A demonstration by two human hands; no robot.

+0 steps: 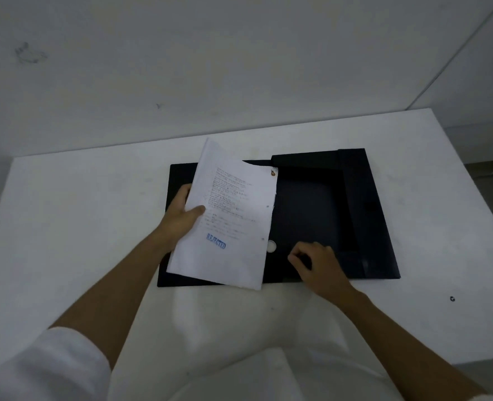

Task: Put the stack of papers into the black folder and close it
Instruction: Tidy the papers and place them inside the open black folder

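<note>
1. The stack of papers (227, 215) is held above the left half of the black folder (306, 209), tilted, its far corner raised. The top sheet carries printed lines and a blue "REJECTED" stamp (216, 245). It is not yet in the tray.
2. The folder lies open on the white table (65, 198). Its right half shows flaps folded out along the far and right edges, leaving the inner panel bare; judged ready to receive the stack.
3. The left hand (181, 218) grips the stack's left edge, thumb on the top sheet, fingers curled beneath. This grip appears to keep the sheets together and clear of the opening.
4. The right hand (317, 264) rests on the folder's near edge, fingers loosely curled and pressing or pinching at the near flap; whether it holds the flap cannot be told. Judged purpose: steadying the folder or holding the flap aside.
5. A small round hole (271, 246) shows in the folder's spine, just beside the stack's right edge.
</note>
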